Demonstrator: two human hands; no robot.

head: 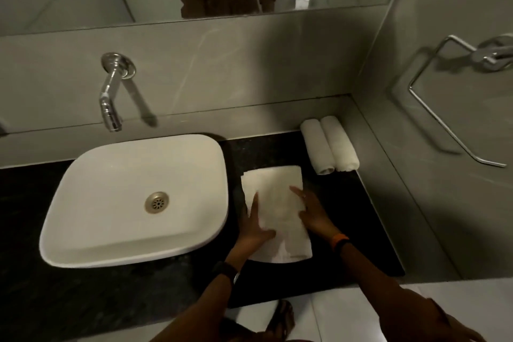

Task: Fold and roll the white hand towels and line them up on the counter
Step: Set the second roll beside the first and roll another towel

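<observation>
A white hand towel [277, 203] lies folded into a long strip on the black counter [369, 219], right of the basin. My left hand [254, 226] presses flat on the strip's left edge, fingers spread. My right hand [311, 209] rests flat on its right edge. Neither hand grips the cloth. Two rolled white towels [329, 144] lie side by side, touching, at the counter's back right corner against the wall.
A white square basin [83, 203] sits to the left, under a chrome wall tap [111, 97]. A chrome towel ring [449, 97] hangs on the right wall. The counter's front edge is near my wrists; the white floor and a sandalled foot [280, 319] show below.
</observation>
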